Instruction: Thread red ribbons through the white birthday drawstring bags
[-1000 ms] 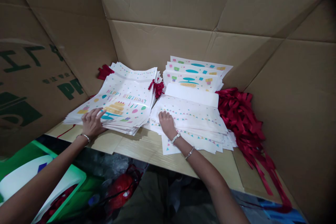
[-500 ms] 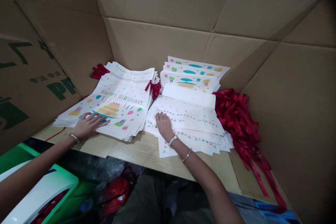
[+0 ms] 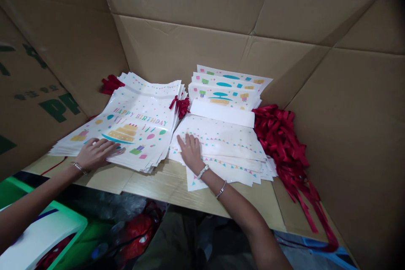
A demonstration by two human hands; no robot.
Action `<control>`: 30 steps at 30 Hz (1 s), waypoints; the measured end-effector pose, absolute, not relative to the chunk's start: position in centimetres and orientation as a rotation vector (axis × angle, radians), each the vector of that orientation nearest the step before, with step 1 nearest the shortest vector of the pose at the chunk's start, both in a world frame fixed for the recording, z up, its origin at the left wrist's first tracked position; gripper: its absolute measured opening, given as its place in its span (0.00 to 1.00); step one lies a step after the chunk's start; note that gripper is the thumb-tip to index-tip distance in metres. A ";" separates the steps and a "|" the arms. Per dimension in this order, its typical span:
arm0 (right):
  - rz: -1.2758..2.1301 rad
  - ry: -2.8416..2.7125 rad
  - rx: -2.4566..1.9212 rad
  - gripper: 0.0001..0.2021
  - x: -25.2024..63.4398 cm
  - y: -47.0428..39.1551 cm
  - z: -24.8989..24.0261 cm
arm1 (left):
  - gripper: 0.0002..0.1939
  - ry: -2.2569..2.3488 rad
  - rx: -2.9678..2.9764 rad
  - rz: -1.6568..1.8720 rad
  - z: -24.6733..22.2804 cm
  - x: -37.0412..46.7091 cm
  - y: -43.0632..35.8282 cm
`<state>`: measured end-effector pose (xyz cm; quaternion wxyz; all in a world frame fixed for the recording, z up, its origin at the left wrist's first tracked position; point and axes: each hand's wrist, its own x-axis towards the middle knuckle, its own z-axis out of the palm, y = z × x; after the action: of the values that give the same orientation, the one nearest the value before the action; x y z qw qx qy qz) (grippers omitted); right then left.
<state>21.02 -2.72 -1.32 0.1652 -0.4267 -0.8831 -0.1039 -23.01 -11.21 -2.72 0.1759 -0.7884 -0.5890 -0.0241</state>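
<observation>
Cardboard walls [image 3: 183,46] beyond left hand [image 3: 95,154] and right hand [image 3: 191,152]. Under left, loosely flat, grasping nothing: birthday-printed sheets [image 3: 133,112]; under right, likewise released: bunting-printed sheets [image 3: 224,135]. Press lightly, keeping edges square.

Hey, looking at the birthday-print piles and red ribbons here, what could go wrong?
The sheets in the left pile are unevenly stacked, so a sideways push from the left hand might fan them further.

The right pile is staggered, with a lower sheet jutting toward the near edge; the right hand could drag layers out of line.

The red ribbons lie tangled, with strands trailing nearward, and might snag.
</observation>
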 end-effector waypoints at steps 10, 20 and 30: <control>0.135 -2.574 -0.563 0.31 12.1 -5.9 -1.1 | 0.25 -1.628 -2.184 -0.173 -0.6 -23.0 -10.5; 0.174 -2.603 -0.473 0.18 10.7 -4.2 -2.3 | 0.26 -1.727 -2.071 -0.149 -2.5 -30.2 -12.5; 0.049 -2.658 -0.493 0.15 10.2 -4.8 -2.2 | 0.34 -1.780 -2.308 -0.026 -1.0 -32.1 -11.8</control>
<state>10.23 -4.75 -2.24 0.2170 -0.1781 -0.9596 0.0176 -32.08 -11.77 -0.95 0.1134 -0.7868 -0.6067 -0.0088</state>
